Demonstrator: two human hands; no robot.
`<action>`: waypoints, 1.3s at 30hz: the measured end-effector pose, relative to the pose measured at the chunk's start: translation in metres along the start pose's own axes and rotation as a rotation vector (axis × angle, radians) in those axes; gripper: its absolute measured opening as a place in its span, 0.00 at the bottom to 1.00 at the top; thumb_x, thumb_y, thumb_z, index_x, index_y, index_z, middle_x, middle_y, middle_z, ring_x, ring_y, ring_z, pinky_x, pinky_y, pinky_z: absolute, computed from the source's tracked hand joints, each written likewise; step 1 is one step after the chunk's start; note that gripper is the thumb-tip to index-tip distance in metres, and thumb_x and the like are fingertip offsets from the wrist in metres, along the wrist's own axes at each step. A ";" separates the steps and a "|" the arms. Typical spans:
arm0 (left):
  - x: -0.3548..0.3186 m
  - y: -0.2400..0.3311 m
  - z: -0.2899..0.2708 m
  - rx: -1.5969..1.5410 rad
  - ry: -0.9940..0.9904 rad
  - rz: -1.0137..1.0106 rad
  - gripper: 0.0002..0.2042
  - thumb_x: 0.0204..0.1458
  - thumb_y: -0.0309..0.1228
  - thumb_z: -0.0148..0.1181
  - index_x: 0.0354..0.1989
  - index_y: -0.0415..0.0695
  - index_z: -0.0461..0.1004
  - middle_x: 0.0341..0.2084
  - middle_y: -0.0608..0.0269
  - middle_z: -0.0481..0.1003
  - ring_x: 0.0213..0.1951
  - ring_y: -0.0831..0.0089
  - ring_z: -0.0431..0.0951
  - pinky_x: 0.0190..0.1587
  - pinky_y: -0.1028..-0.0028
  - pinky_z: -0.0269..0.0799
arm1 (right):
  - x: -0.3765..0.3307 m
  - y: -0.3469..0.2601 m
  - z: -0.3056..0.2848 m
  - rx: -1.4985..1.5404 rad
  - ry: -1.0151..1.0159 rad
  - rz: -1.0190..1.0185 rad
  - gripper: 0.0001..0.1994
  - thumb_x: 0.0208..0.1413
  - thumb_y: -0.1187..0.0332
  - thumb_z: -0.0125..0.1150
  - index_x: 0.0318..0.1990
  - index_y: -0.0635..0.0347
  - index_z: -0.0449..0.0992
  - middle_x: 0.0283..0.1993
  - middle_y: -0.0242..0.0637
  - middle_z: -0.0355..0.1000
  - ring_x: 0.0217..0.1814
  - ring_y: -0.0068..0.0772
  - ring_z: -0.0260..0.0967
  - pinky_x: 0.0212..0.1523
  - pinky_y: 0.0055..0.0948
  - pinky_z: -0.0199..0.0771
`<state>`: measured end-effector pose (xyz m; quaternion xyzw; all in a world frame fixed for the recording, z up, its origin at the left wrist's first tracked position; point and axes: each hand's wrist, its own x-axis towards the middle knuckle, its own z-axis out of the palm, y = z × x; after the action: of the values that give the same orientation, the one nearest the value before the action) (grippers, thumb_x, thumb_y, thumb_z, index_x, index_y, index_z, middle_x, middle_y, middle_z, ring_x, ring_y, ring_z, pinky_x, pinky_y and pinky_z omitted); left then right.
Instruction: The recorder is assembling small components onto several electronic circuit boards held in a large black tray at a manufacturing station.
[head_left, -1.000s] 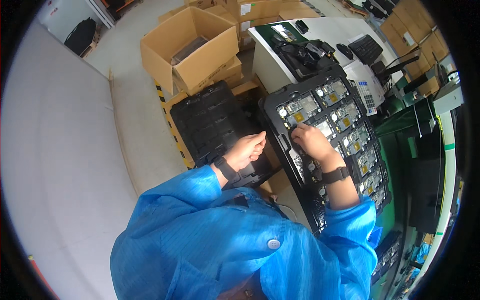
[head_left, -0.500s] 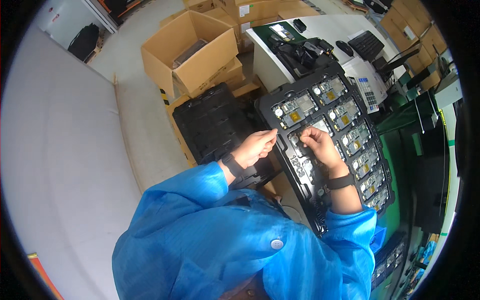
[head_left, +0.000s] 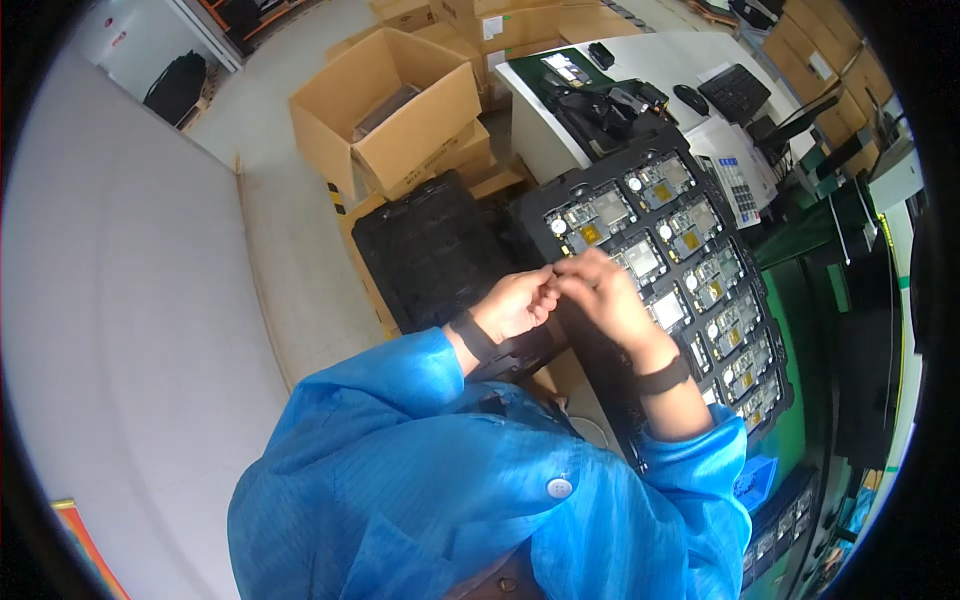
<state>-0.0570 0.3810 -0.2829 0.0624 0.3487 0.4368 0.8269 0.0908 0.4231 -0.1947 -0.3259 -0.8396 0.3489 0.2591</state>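
My left hand (head_left: pixel 516 304) is closed in a pinch beside the left edge of a black moulded tray (head_left: pixel 603 168). Fingertips of my right hand (head_left: pixel 608 300) come together at the left fingertips, over the tray's left side. Whatever sits between them is too small to make out, and the right fingers are slightly blurred. Several green circuit boards (head_left: pixel 604 212) with silver shields and amber patches lie in the tray's pockets. My right hand and forearm hide part of the left row.
Black trays (head_left: pixel 425 245) are stacked on cartons to the left. An open cardboard box (head_left: pixel 415 150) stands behind them. A white desk (head_left: pixel 660 52) holds a keyboard (head_left: pixel 735 92), mouse (head_left: pixel 690 97) and cables. A blue bin (head_left: pixel 756 482) is at lower right.
My right hand has moved left from over a board in the left row to meet my left fingertips. My left hand stays nearly in place, still pinched.
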 end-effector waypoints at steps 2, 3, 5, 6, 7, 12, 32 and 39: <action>-0.002 0.007 -0.009 -0.201 -0.240 -0.094 0.11 0.57 0.37 0.42 0.28 0.46 0.65 0.19 0.72 0.61 0.18 0.85 0.59 0.15 0.88 0.53 | 0.013 0.016 -0.004 -0.040 0.144 0.144 0.07 0.45 0.72 0.57 0.34 0.62 0.74 0.33 0.44 0.69 0.37 0.43 0.68 0.39 0.32 0.67; -0.012 0.011 0.004 -0.144 -0.139 -0.075 0.12 0.57 0.37 0.41 0.25 0.46 0.62 0.17 0.73 0.56 0.17 0.86 0.53 0.14 0.88 0.48 | 0.020 0.027 -0.004 -0.113 0.215 0.158 0.07 0.45 0.72 0.56 0.34 0.62 0.74 0.33 0.45 0.69 0.38 0.44 0.68 0.38 0.33 0.67; -0.011 0.009 -0.002 -0.130 -0.152 -0.062 0.12 0.57 0.38 0.41 0.25 0.46 0.63 0.17 0.73 0.56 0.16 0.86 0.53 0.13 0.88 0.48 | 0.034 0.053 0.004 -0.220 0.193 0.100 0.06 0.45 0.73 0.56 0.33 0.61 0.74 0.33 0.41 0.69 0.38 0.44 0.67 0.38 0.35 0.67; -0.012 0.009 -0.005 -0.120 -0.171 -0.056 0.12 0.57 0.38 0.41 0.25 0.46 0.63 0.16 0.73 0.56 0.16 0.86 0.53 0.13 0.88 0.48 | 0.040 0.061 0.010 -0.262 0.179 0.051 0.06 0.45 0.72 0.56 0.32 0.60 0.74 0.33 0.39 0.69 0.38 0.43 0.67 0.37 0.36 0.66; -0.014 0.010 -0.007 -0.121 -0.170 -0.050 0.12 0.57 0.38 0.41 0.25 0.46 0.63 0.16 0.73 0.56 0.16 0.86 0.53 0.13 0.88 0.48 | 0.043 0.065 0.015 -0.261 0.178 0.045 0.06 0.45 0.72 0.56 0.32 0.60 0.74 0.33 0.39 0.69 0.38 0.43 0.67 0.37 0.36 0.66; -0.023 0.008 -0.021 -0.108 -0.099 -0.052 0.13 0.57 0.39 0.41 0.24 0.46 0.63 0.14 0.75 0.55 0.14 0.87 0.51 0.12 0.88 0.47 | 0.056 0.066 0.031 -0.525 0.041 -0.025 0.02 0.44 0.71 0.55 0.27 0.54 0.74 0.30 0.33 0.67 0.36 0.37 0.67 0.37 0.35 0.62; -0.030 0.008 -0.038 -0.150 -0.026 0.018 0.13 0.57 0.38 0.41 0.24 0.45 0.65 0.14 0.74 0.56 0.15 0.86 0.52 0.14 0.87 0.47 | 0.075 0.064 0.009 -0.505 -0.250 -0.183 0.02 0.39 0.74 0.57 0.24 0.61 0.74 0.28 0.38 0.68 0.32 0.42 0.68 0.34 0.34 0.69; -0.026 0.006 -0.036 -0.151 -0.029 0.020 0.13 0.57 0.38 0.42 0.24 0.45 0.64 0.14 0.74 0.55 0.14 0.86 0.52 0.13 0.87 0.47 | 0.078 0.065 0.016 -0.644 -0.259 -0.181 0.01 0.40 0.73 0.56 0.22 0.60 0.73 0.26 0.38 0.67 0.31 0.42 0.68 0.33 0.35 0.69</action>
<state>-0.0939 0.3573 -0.2939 0.0095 0.3021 0.4694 0.8296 0.0528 0.5086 -0.2373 -0.2683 -0.9578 0.0806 0.0644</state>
